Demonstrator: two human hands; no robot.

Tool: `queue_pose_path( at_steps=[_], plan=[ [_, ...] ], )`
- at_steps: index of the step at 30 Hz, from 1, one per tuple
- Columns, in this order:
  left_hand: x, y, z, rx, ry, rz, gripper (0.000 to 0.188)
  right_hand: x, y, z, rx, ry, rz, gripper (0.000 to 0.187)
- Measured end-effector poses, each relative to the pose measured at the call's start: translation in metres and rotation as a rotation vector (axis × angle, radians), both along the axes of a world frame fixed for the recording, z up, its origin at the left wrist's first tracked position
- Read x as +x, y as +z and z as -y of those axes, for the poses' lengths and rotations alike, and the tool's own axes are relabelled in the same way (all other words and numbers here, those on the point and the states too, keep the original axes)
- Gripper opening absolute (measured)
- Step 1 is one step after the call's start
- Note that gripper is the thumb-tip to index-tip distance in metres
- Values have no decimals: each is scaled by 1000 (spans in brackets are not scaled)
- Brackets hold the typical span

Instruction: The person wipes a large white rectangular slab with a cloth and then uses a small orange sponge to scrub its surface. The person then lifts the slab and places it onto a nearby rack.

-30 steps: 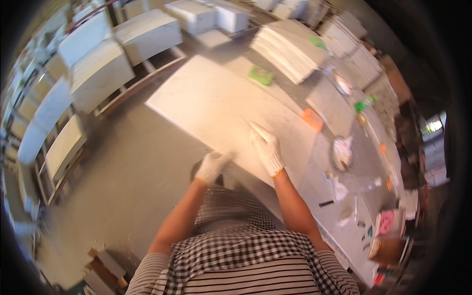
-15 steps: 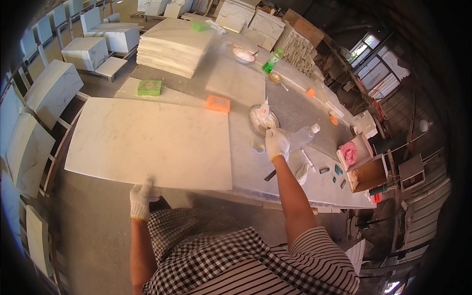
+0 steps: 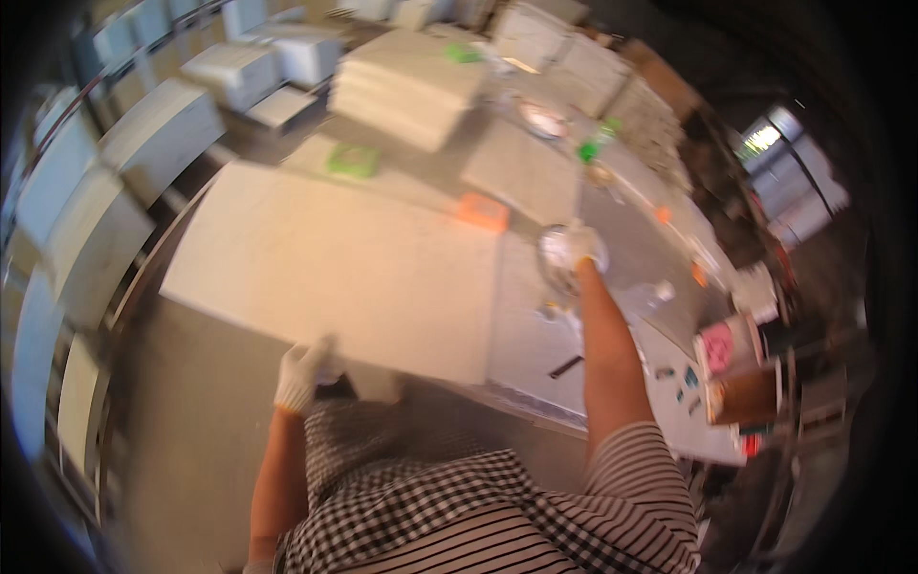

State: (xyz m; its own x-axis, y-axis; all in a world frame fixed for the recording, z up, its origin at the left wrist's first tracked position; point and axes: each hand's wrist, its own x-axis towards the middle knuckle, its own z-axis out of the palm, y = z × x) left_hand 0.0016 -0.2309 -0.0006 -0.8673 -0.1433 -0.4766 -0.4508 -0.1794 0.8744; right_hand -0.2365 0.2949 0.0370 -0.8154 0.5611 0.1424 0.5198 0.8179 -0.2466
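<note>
Hands split wide: left hand (image 3: 301,375) at the near edge of the pale slab (image 3: 354,268), right hand (image 3: 579,246) over the round dish (image 3: 555,256), and blur hides whether either grips anything! That slab lies flat on the desk (image 3: 526,359), so positioning looks done; the dish step seems under way, with work on the slab's face probably left.

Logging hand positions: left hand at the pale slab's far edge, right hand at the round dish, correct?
Not quite: in the head view, the left hand is at the near edge of the pale slab, not its far one. The right hand is at the round dish.
</note>
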Motion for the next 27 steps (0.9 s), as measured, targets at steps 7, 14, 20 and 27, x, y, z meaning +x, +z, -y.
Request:
queue_pose_path(
  at_steps=[7,14,20,27],
  plan=[
    [4,7,0,-43,-31,14,56,13,15,22,-52,-36,-99,62],
    [1,4,-1,3,-47,28,53,48,47,143,-870,614,-151,32],
    [4,-2,-6,22,-39,-18,49,106,17,299,-1007,1059,236,28],
    [2,-5,-4,63,-82,-18,55,132,9,395,-854,1246,286,41]
  ],
)
